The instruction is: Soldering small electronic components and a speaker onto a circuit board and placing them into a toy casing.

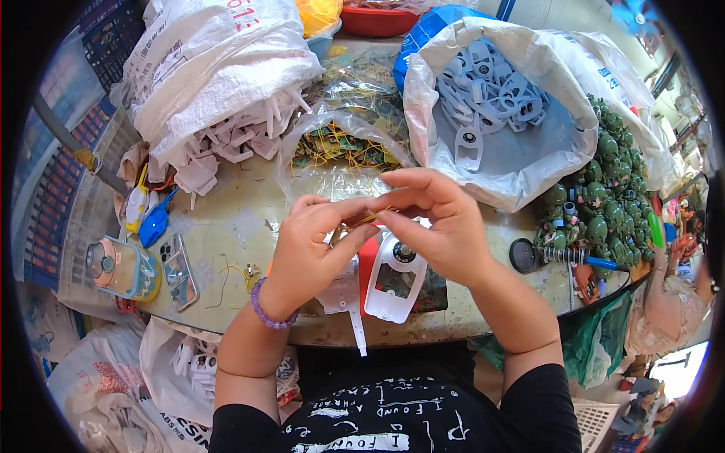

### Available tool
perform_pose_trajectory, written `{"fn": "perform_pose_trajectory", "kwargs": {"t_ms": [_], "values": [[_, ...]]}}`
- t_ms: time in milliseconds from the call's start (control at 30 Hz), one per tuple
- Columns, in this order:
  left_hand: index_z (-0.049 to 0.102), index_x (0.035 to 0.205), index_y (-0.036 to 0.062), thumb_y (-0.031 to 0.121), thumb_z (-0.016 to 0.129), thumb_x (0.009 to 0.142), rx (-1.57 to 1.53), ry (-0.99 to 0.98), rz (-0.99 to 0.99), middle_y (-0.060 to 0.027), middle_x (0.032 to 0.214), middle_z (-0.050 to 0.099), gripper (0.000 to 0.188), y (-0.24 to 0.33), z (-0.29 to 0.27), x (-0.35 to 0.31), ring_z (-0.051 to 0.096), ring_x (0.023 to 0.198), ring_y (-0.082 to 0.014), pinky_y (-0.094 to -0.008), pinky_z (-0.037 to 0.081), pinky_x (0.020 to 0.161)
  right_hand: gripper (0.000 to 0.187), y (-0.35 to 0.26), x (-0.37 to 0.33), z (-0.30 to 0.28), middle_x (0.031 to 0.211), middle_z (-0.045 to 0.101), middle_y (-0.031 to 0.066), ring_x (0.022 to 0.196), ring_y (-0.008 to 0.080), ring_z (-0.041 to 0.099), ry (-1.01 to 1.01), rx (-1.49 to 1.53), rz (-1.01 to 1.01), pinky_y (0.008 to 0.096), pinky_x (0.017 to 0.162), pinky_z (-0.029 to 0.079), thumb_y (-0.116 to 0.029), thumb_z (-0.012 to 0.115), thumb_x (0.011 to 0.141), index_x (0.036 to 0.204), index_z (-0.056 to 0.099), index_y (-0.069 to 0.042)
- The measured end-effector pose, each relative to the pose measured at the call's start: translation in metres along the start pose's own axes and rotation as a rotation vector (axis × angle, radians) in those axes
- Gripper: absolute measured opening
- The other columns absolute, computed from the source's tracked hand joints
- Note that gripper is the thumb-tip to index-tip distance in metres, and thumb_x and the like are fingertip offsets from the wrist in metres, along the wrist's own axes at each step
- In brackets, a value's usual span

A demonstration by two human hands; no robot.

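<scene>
My left hand (pixel 306 238) and my right hand (pixel 442 226) meet above the table, fingertips and thumbs pinched together. Between them are thin yellow wires (pixel 370 218); whatever the wires join to is mostly hidden by my fingers. Just below lies a white plastic shell (pixel 377 306) with a large opening and a round black part (pixel 403 252) near its top. To its left, partly under my left hand, is another white plastic piece (pixel 340 293) with a narrow handle pointing toward me. A red strip (pixel 368 264) shows between the two.
A white sack (pixel 219 90) spills white plastic parts at back left. A clear bag (pixel 343 147) holds green circuit boards with yellow wires. An open sack (pixel 423 151) contains white shells. Glossy green parts (pixel 604 189) are heaped right. A phone (pixel 177 272) and bottle (pixel 128 268) stand left; another person's arm (pixel 664 302) shows far right.
</scene>
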State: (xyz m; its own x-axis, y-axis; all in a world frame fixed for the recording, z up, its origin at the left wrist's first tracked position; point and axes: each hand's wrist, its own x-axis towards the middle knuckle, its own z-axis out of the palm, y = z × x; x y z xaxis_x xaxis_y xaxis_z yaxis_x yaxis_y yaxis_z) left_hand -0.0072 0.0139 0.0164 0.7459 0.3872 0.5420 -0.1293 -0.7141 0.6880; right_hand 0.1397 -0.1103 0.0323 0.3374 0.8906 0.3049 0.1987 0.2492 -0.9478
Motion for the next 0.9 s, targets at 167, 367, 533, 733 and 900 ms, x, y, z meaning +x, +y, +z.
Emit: {"fn": "perform_pose_trajectory", "kwargs": {"t_ms": [167, 367, 533, 733, 900], "values": [[0.071, 0.1, 0.0034, 0.0, 0.071, 0.079, -0.088, 0.13, -0.079, -0.006, 0.074, 0.068, 0.022, -0.004, 0.005, -0.004, 0.062, 0.071, -0.0149, -0.0275, 0.045, 0.065, 0.042, 0.006, 0.001, 0.008, 0.103, 0.067, 0.0079, 0.092, 0.0109, 0.063, 0.032, -0.126, -0.204, 0.0258, 0.081, 0.052, 0.003, 0.067, 0.084, 0.123, 0.051, -0.003], [0.074, 0.095, 0.0092, 0.008, 0.072, 0.078, 0.026, 0.179, -0.024, -0.0046, 0.073, 0.069, 0.017, -0.002, 0.006, -0.005, 0.058, 0.064, -0.0168, -0.0294, 0.043, 0.069, 0.043, 0.005, 0.003, 0.012, 0.096, 0.065, 0.0065, 0.089, 0.0122, 0.063, 0.084, -0.019, -0.041, 0.0259, 0.08, 0.052, 0.002, 0.069, 0.082, 0.12, 0.049, -0.003], [0.074, 0.095, 0.0081, 0.008, 0.072, 0.078, -0.009, 0.191, -0.059, -0.0046, 0.074, 0.069, 0.017, -0.004, 0.009, -0.005, 0.058, 0.064, -0.0168, -0.0295, 0.043, 0.069, 0.042, 0.006, 0.001, 0.01, 0.096, 0.067, 0.0088, 0.09, 0.0124, 0.064, 0.079, -0.051, -0.084, 0.0257, 0.079, 0.051, 0.003, 0.069, 0.083, 0.119, 0.048, -0.002], [0.073, 0.095, 0.0058, 0.008, 0.072, 0.08, -0.191, 0.239, -0.093, -0.0057, 0.079, 0.071, 0.015, -0.009, 0.009, -0.005, 0.06, 0.067, -0.0159, -0.0285, 0.044, 0.069, 0.029, 0.007, 0.002, 0.009, 0.096, 0.068, 0.0087, 0.09, 0.0124, 0.064, 0.105, -0.017, -0.056, 0.026, 0.08, 0.051, 0.004, 0.068, 0.084, 0.111, 0.059, 0.0], [0.073, 0.093, 0.0051, 0.006, 0.071, 0.079, -0.132, 0.215, -0.057, -0.0052, 0.079, 0.07, 0.014, -0.004, 0.007, -0.005, 0.064, 0.069, -0.0147, -0.0277, 0.044, 0.07, 0.012, 0.009, -0.002, 0.006, 0.095, 0.067, 0.0067, 0.089, 0.0124, 0.063, 0.119, -0.15, -0.082, 0.0254, 0.079, 0.05, 0.004, 0.069, 0.082, 0.094, 0.068, 0.001]]}}
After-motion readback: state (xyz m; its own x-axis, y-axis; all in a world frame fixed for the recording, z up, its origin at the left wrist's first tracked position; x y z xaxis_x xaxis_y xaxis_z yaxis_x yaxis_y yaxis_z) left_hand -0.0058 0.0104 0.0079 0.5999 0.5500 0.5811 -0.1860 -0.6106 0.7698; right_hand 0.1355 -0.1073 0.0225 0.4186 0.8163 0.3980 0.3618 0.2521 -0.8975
